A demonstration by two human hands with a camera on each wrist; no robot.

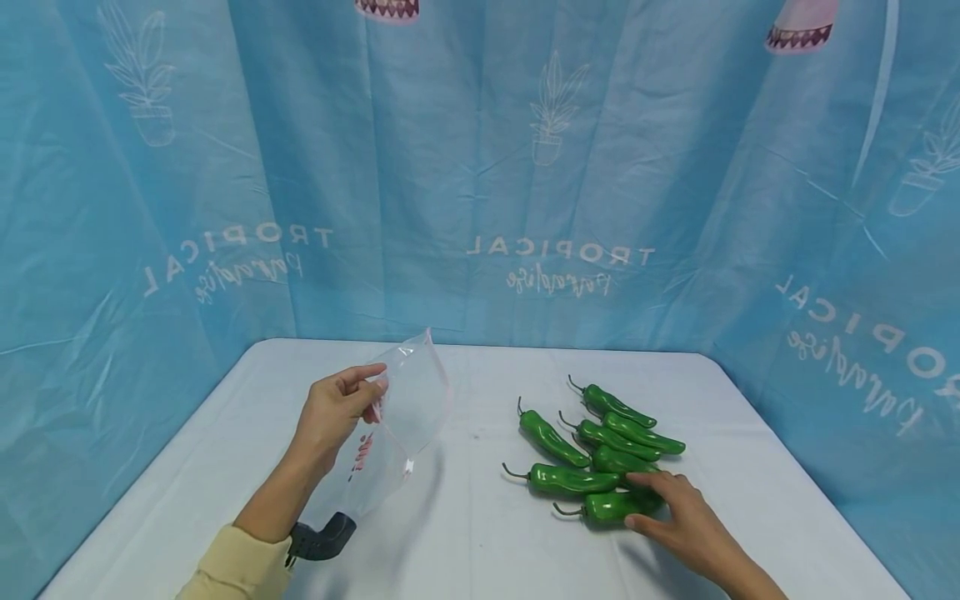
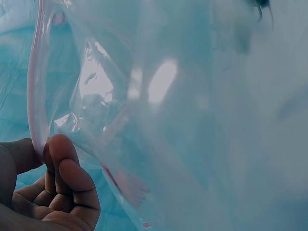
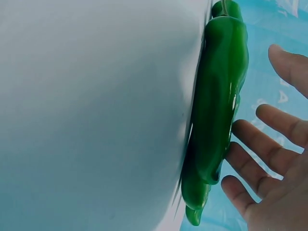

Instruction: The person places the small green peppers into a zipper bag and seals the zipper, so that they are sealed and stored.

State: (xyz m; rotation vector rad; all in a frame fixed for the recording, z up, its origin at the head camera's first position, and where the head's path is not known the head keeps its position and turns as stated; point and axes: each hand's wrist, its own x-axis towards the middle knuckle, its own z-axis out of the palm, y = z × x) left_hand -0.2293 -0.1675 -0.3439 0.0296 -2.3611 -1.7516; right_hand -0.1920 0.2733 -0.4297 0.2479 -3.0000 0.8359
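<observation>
My left hand pinches the opening edge of a clear zip bag, holding it up over the left half of the table. In the left wrist view, thumb and fingertips meet on the bag's pinkish zip strip; red writing shows lower on the plastic. Several glossy green chili peppers with curved stems lie grouped on the right. Over the nearest pepper reaches my right hand, fingers spread and loosely extended. The right wrist view has its fingertips right beside a green pepper, none curled around it.
A white cloth covers the table. Blue curtains with printed plants and lettering enclose the back and both sides. A black wrist strap device sits on the left wrist beneath a pale yellow sleeve.
</observation>
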